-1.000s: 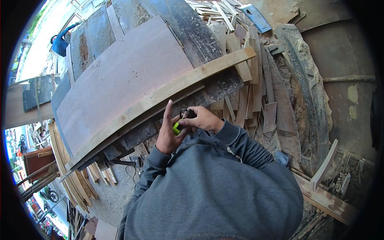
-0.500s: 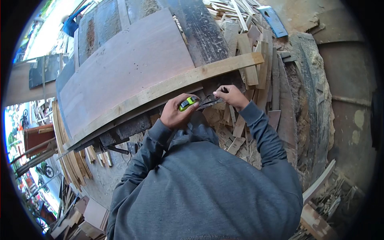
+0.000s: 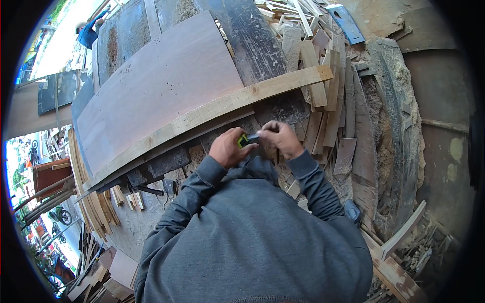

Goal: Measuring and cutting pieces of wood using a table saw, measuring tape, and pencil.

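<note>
My left hand [image 3: 227, 148] is closed round a lime-green and black tape measure [image 3: 242, 140]. My right hand [image 3: 281, 137] is pinched on a dark, blurred piece [image 3: 252, 137] beside the tape measure; I cannot make out exactly what it is. Both hands are low over the near edge of a workbench, just in front of a long pale timber [image 3: 212, 111]. That timber lies along the front edge of a pinkish plywood sheet [image 3: 156, 86], which rests on dark, weathered boards [image 3: 252, 50].
A person in blue [image 3: 88, 34] is at the far left. Piles of offcuts [image 3: 318, 91] and sawdust fill the right, near a blue perforated plate [image 3: 345, 24]. Stacked wooden strips [image 3: 91, 202] stand at the left. A grey wall or panel [image 3: 439, 126] runs along the right edge.
My hands stretched the dark piece out to the right, then my right hand came back toward my left and lower. The tape measure turned in my left hand.
</note>
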Demonstrator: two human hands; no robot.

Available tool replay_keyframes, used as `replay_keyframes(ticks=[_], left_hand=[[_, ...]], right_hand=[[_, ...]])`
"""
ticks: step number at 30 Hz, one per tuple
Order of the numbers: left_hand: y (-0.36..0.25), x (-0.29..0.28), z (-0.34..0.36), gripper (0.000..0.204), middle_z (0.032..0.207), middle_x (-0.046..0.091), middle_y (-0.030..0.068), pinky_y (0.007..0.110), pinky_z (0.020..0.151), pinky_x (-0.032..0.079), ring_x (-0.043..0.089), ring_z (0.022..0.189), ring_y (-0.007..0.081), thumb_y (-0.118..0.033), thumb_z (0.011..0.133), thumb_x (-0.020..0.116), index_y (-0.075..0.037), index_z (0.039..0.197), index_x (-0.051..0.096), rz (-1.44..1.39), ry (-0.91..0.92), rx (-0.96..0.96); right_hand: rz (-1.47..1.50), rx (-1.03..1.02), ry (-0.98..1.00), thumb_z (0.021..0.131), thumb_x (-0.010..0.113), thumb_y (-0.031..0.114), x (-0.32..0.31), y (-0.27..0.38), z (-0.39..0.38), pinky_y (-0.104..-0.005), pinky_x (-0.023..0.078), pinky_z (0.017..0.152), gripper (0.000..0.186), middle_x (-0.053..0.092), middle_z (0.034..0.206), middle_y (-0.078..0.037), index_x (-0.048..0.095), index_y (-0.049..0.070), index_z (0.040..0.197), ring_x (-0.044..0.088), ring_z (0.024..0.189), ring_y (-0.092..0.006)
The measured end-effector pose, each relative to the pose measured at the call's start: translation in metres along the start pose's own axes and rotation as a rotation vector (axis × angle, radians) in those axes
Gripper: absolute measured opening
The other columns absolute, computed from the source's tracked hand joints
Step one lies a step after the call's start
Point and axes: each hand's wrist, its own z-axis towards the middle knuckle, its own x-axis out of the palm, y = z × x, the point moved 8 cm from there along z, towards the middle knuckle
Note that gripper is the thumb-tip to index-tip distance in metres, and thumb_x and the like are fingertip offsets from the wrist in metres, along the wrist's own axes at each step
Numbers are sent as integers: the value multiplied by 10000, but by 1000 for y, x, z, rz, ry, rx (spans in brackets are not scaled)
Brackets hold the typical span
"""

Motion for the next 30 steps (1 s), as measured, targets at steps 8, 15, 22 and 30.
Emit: replay_keyframes(ticks=[8, 15, 22, 30], left_hand=[[142, -109, -9, 369, 994, 727, 208, 471, 846, 547, 699, 932, 407, -402, 970, 627, -67, 1057, 757, 247, -216, -283], [175, -130, 2, 426, 1031, 734, 226, 468, 873, 544, 693, 984, 418, -475, 942, 627, -93, 1069, 768, 284, -229, -514], [171, -131, 7, 416, 1077, 730, 205, 473, 905, 532, 680, 1031, 403, -475, 951, 620, -111, 1085, 770, 323, -243, -546], [180, -128, -2, 437, 1151, 720, 165, 462, 925, 530, 676, 1076, 373, -527, 948, 628, -144, 1095, 780, 341, -224, -675]], right_hand=[[-419, -210, -689, 857, 798, 254, -334, 114, 96, -324, 468, 614, 218, 689, 770, 0, 778, 37, 871, 582, 665, -114], [-846, -91, -784, 813, 812, 420, -394, 115, 163, -411, 555, 785, 403, 775, 910, -159, 797, 34, 929, 747, 860, -290], [-1087, -258, -824, 864, 759, 427, -353, 137, 134, -412, 552, 768, 394, 754, 893, -178, 786, 52, 980, 739, 830, -303], [-598, -837, -817, 1072, 438, 485, -230, 154, 77, -357, 540, 705, 573, 724, 765, -107, 796, 40, 1021, 665, 714, -206]])
